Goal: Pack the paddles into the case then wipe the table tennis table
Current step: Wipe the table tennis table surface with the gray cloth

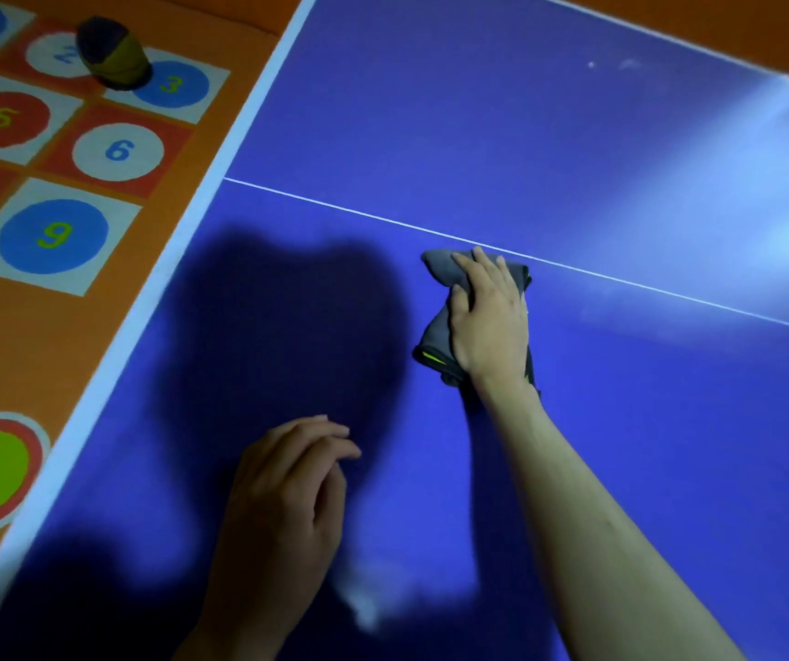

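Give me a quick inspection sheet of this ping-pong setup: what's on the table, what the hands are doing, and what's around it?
Surface: blue table tennis table with white lines; faint pale smudges near the far edge.
Job's things: grey cloth with yellow-green trim, bunched on the table beside the centre line. Paddles and case: nothing seen.
Clutter: nothing seen on the table.
Hands: right hand presses the cloth flat-fingered; left hand hovers or rests near the table, fingers loosely curled, holding nothing.
Cables: nothing seen.
Surroundings: orange floor with a numbered hopscotch mat; a dark purple and yellow object stands on it, too blurred to identify.
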A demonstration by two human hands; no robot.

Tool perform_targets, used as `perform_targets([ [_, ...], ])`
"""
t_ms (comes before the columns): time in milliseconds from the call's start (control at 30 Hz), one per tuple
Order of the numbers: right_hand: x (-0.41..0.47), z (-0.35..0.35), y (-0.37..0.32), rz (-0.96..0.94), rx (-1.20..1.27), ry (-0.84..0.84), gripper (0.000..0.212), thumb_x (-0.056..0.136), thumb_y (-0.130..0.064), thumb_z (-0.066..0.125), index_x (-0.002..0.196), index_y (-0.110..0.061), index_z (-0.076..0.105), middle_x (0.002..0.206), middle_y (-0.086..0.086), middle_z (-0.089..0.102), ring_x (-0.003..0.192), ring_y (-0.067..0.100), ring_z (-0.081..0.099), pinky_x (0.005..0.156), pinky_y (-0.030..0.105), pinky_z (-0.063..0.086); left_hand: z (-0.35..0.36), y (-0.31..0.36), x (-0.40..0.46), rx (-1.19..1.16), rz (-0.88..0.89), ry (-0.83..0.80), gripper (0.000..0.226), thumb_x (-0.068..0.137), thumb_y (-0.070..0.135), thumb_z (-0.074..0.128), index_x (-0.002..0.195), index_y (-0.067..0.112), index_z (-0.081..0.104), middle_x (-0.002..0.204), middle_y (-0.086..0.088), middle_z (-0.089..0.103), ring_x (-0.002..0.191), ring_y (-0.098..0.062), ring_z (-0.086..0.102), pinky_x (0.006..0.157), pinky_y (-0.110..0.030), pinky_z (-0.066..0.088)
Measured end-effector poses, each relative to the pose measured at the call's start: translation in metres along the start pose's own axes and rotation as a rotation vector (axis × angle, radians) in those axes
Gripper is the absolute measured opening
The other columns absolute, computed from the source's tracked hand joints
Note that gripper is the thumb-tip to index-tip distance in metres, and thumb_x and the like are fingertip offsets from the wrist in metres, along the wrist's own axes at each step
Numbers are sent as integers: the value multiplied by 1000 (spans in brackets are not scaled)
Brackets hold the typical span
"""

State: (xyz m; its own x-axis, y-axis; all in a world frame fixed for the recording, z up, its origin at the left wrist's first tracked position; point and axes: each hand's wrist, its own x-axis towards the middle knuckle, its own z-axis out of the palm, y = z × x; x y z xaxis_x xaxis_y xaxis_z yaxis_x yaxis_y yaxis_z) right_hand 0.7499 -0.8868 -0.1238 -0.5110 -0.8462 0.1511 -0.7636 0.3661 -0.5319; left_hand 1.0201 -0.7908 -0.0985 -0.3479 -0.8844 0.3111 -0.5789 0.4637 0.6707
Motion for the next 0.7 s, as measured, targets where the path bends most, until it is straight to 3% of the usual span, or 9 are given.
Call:
perform_targets([
  [467,-18,-181,278,189,-50,88,43,105,-19,48,146,-28,55,162,-8,42,156,18,25,123,39,27,156,160,-10,3,39,-76,30,95,13,45,97,18,75,111,7,71,115,-16,63,99,-29,44],
  [567,-9,-210,321,224,-52,97,43,105,-19,48,147,-27,55,162,-7,42,156,18,24,124,43,28,172,177,-5,13,45,-76,30,95,13,46,97,18,75,111,7,71,116,-15,62,100,-25,41],
  [700,19,-223,346,237,-50,71,45,104,-19,47,147,-29,54,162,-8,41,156,19,23,120,59,29,182,183,5,29,79,-81,30,95,14,45,97,18,75,111,7,71,116,-14,62,100,-25,40],
])
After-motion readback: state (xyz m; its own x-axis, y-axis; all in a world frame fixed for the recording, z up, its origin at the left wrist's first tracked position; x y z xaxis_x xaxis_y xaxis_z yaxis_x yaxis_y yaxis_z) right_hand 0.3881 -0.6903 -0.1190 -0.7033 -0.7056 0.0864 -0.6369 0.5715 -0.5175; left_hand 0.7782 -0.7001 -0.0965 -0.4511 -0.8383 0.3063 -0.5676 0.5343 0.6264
